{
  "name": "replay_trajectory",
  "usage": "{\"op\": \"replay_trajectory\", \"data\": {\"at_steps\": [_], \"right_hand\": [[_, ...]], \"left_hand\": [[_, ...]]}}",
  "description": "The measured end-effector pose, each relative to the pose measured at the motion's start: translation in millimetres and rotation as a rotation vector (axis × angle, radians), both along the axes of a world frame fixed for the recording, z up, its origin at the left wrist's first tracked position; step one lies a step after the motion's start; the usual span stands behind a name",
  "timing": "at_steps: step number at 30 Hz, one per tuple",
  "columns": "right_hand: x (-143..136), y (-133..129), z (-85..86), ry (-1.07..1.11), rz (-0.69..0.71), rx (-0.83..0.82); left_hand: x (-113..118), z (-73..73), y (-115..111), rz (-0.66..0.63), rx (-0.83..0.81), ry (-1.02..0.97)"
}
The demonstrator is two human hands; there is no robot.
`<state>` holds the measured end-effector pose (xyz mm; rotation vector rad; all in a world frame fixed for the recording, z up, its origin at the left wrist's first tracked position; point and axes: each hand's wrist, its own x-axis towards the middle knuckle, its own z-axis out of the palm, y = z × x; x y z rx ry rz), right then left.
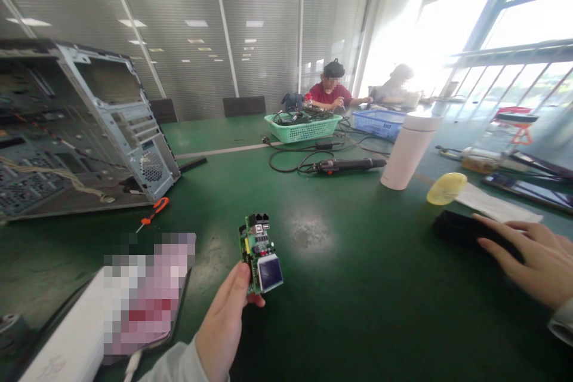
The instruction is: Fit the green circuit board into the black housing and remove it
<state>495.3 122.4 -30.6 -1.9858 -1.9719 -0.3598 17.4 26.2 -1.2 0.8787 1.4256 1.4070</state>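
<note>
My left hand (228, 310) holds a small green circuit board (257, 248) upright above the table, thumb on its near edge. The board carries a small dark square screen in a white frame, with connectors along its top end. At the right edge, my right hand (532, 256) rests with its fingers laid over a black, soft-looking oblong object (465, 236); its exact kind I cannot tell. Just behind that object stand a yellow rounded item (446, 188) and a white sheet of paper (496, 203).
An open computer case (156, 173) stands on the left, with an orange-handled tool (155, 210) before it. A pink phone (156, 298) lies near a white box. Farther back are a pale tumbler (409, 152), a black corded tool (347, 165), a green basket (304, 130), a blue basket (378, 125) and two people.
</note>
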Motion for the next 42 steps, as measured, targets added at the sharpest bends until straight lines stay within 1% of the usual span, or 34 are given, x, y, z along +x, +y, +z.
{"op": "replay_trajectory", "data": {"at_steps": [3,4,6,8,12,14,17,19,21,24,27,29,32,34,37,38,40,42], "right_hand": [[-6.4,-2.3,-0.7,-0.028,-0.005,0.023],[-12.1,-4.1,1.7,-0.035,-0.008,0.069],[-30.4,-9.3,10.8,-0.046,0.016,0.214],[-57.0,-15.3,24.6,-0.047,0.095,0.354],[-123.1,-26.8,54.3,-0.051,0.326,0.457],[-156.9,-34.0,64.2,-0.025,0.446,0.437],[-205.0,-48.1,70.8,0.046,0.660,0.299],[-234.0,-56.5,71.0,0.055,0.818,0.192],[-258.3,-60.6,69.1,0.039,0.940,0.133],[-283.4,-57.1,64.4,0.063,1.026,0.109],[-295.1,-49.0,59.9,0.152,1.053,0.033],[-297.6,-45.9,57.9,0.227,1.066,-0.017],[-297.7,-47.2,56.4,0.351,1.071,-0.063],[-297.4,-50.6,56.4,0.414,1.042,-0.091],[-297.4,-54.1,57.1,0.545,0.969,-0.165],[-297.4,-54.0,57.2,0.638,0.938,-0.224],[-297.5,-51.4,56.7,0.932,0.844,-0.401],[-297.3,-46.6,55.1,1.346,0.730,-0.703]], "left_hand": [[2.6,3.1,-1.6,0.018,-0.046,-0.044],[3.5,4.2,-1.8,0.022,-0.049,-0.060],[4.9,6.8,-1.3,0.018,-0.033,-0.077],[5.7,9.6,-0.2,0.008,0.008,-0.040],[6.0,13.6,-0.2,-0.037,0.099,0.140],[5.5,14.4,-1.8,-0.106,0.117,0.225],[4.4,15.0,-4.4,-0.210,0.153,0.359],[3.4,14.6,-4.8,-0.228,0.207,0.447],[2.3,13.3,-4.2,-0.224,0.257,0.506],[0.9,10.6,-2.9,-0.239,0.284,0.527],[0.5,9.6,-2.8,-0.255,0.286,0.486],[0.8,10.1,-3.9,-0.258,0.277,0.448],[0.7,10.4,-6.8,-0.281,0.222,0.367],[-0.6,8.7,-9.0,-0.302,0.195,0.302],[-5.4,2.0,-9.8,-0.305,0.208,0.247],[-7.6,-1.2,-9.0,-0.297,0.215,0.240],[-12.2,-8.0,-5.8,-0.271,0.222,0.228],[-16.3,-14.3,-1.4,-0.265,0.209,0.213]]}}
